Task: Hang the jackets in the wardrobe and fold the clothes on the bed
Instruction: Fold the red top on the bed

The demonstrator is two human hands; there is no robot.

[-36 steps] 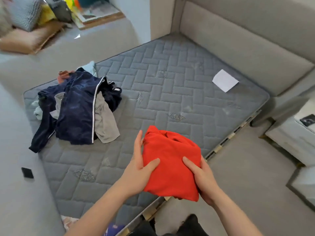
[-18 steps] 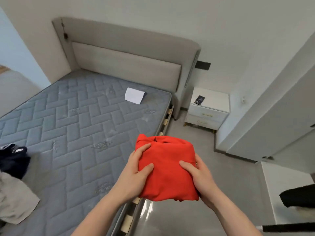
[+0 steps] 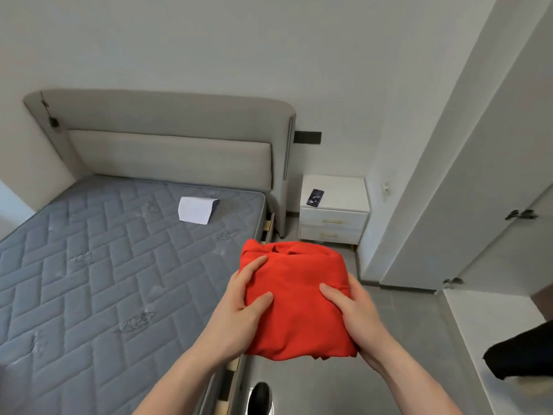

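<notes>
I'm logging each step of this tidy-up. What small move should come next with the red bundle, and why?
Probably set the red bundle down on the mattress: it looks already folded, left hand and right hand hold it off the bed edge.

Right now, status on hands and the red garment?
Left hand and right hand grip folded red garment, held over the bed's edge. Nothing blocks it.

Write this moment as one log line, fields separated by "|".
folded red garment held above bed edge | left hand grips left side | right hand grips right side
</notes>
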